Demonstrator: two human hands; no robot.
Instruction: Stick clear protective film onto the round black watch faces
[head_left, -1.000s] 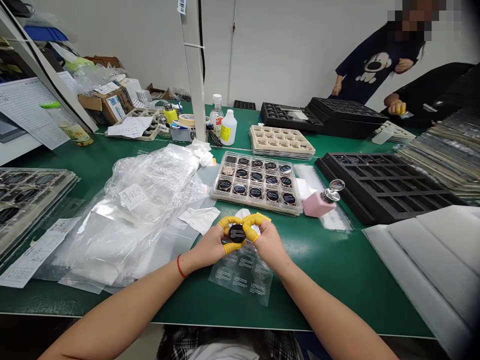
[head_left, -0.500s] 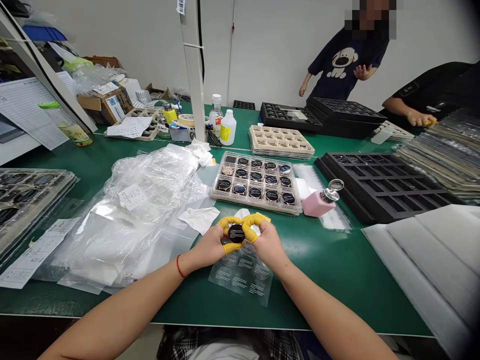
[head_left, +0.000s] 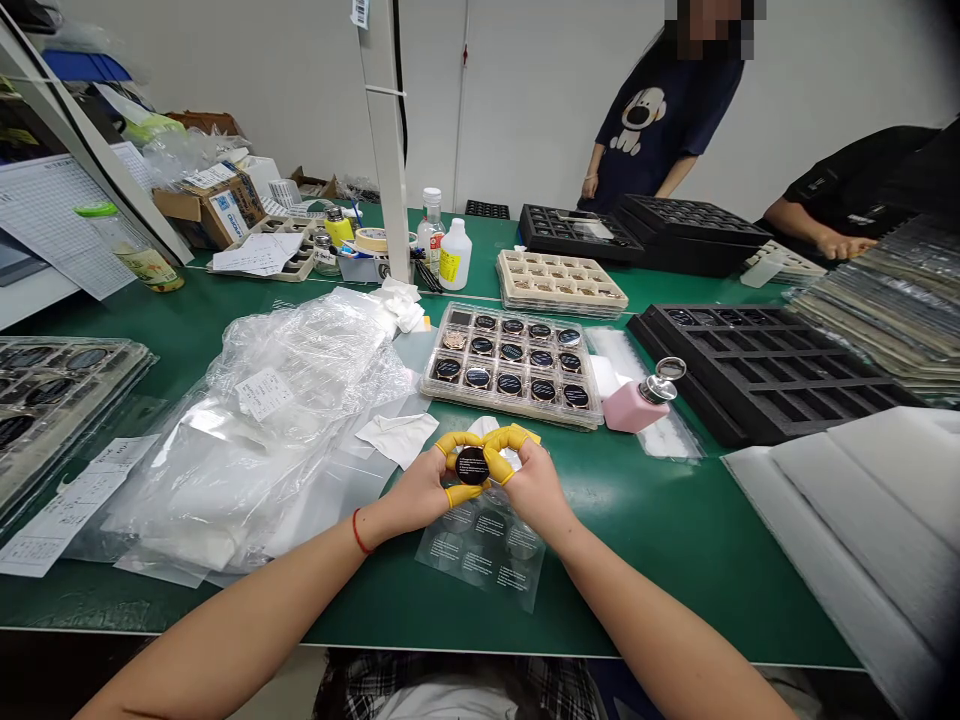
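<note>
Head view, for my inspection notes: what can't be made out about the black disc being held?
- Black disc: rim hidden by yellow finger cots; any face marking too small to read.
- Clear printed sheet: upper part hidden by left hand and right hand; print too small to read.

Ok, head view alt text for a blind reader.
The left hand and right hand, in yellow finger cots, pinch a round black disc over a clear plastic sheet on a green workbench. A clear tray of similar discs and a pink bottle sit beyond.
</note>
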